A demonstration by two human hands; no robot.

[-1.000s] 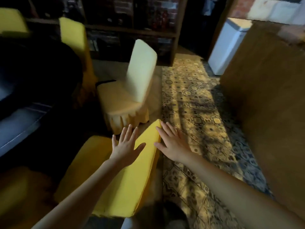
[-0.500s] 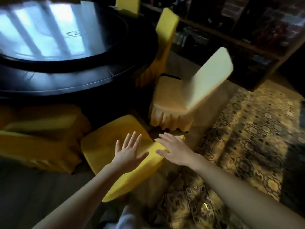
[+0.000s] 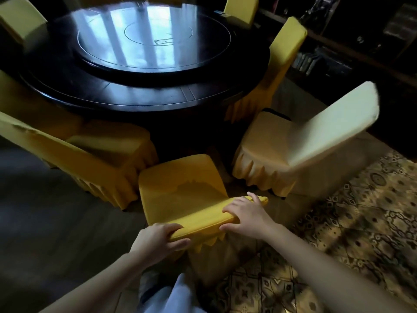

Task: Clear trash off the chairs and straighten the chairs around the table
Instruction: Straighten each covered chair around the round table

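A yellow-covered chair (image 3: 180, 188) stands right in front of me, its seat facing the round dark table (image 3: 140, 86). My left hand (image 3: 158, 238) grips the left end of its top backrest edge. My right hand (image 3: 246, 215) clasps the right part of that same edge. A paler covered chair (image 3: 293, 150) stands to the right, turned at an angle to the table. Another yellow chair (image 3: 97, 154) sits to the left, close to the table. No trash shows on the seats I can see.
More yellow chairs (image 3: 282, 64) ring the table at the back and right. A glass turntable (image 3: 153, 37) tops the table. Dark shelving (image 3: 361, 48) lines the right wall. A patterned carpet (image 3: 349, 222) covers the floor to the right; dark flooring lies left.
Both hands were open and hovering over the backrest; now they are closed on its top edge. My view has swung left, bringing the whole table into sight.
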